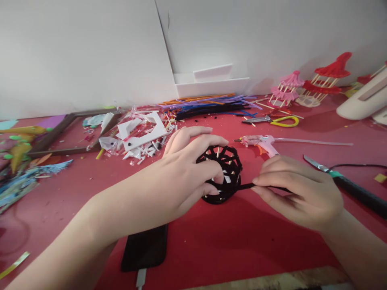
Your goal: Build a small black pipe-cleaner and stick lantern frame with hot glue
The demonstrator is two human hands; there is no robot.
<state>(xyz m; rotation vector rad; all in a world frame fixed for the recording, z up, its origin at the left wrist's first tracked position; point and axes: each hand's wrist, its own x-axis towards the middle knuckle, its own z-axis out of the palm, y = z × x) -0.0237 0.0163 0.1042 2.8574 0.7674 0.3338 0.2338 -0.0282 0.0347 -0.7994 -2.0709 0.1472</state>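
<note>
A small round basket [234,165] of black pipe cleaner woven about pale sticks is at the middle of the red table. My left hand [193,165] grips its near left rim, with thumb and index finger pinching the wall and the other fingers reaching over the far side. From the basket's near side a black pipe cleaner [245,186] runs to the right. My right hand [298,189] pinches that strand between thumb and fingers, a short way from the basket. Part of the basket is hidden behind my left hand.
Beyond the basket lie a pink hot glue gun [258,141], yellow-handled scissors [284,121] and a pile of pipe cleaners [211,104]. A utility knife [359,191] is at the right, a phone [145,247] in front. Foam scraps [142,133] and small stick models [320,86] stand farther back.
</note>
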